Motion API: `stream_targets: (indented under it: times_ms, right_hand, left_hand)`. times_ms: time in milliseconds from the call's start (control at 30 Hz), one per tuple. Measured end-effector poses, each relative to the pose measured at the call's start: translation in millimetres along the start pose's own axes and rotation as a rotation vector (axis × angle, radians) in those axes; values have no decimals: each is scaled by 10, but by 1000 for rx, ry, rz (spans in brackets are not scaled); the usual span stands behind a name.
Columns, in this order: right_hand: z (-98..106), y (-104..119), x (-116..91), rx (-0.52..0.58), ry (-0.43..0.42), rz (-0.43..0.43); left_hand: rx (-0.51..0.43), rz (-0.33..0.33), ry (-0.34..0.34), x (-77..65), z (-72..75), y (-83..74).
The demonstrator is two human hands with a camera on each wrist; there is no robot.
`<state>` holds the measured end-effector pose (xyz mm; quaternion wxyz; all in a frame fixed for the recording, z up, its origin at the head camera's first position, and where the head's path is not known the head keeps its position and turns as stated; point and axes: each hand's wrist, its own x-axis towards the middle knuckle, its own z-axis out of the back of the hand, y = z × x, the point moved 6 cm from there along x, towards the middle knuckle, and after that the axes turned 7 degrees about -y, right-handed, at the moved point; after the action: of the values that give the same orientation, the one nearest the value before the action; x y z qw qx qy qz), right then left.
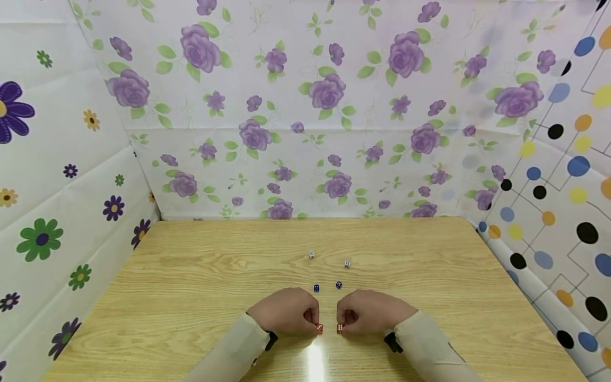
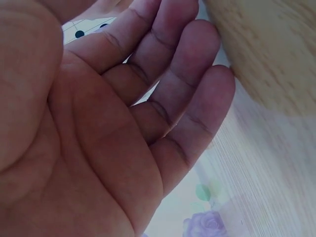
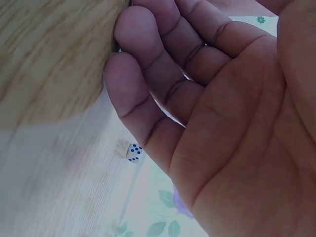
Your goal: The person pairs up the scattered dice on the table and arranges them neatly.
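Note:
In the head view, my left hand (image 1: 289, 312) pinches a red die (image 1: 320, 329) at the tabletop, between thumb and index finger. Facing it a short way to the right, my right hand (image 1: 369, 312) pinches another red die (image 1: 340, 328). The two red dice are apart, with a small gap between them. Just beyond the hands lie two dark blue dice (image 1: 316, 288). Both wrist views show the palms with curled fingers resting on the wood; the pinched dice are hidden there. A white die (image 3: 134, 153) with blue dots shows past the right fingers.
Farther back on the wooden table (image 1: 200, 265) stand two white dice (image 1: 312, 255), the right one slightly nearer. Flowered cloth (image 1: 329, 95) hangs behind the table, with patterned cloth on both sides. A bright glare lies on the wood between the forearms.

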<state>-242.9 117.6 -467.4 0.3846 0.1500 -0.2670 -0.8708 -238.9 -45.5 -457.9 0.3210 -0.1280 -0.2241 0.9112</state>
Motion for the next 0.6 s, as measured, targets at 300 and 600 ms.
stream_targets:
  times_ms: [300,600]
  right_hand:
    - [-18,15,11,-11,4,-6]
    - [-11,22,5,-2,9,-28]
  left_hand:
    - [17,-42,7,15,-12,-29]
    - [5,-40,7,0,-3,-74]
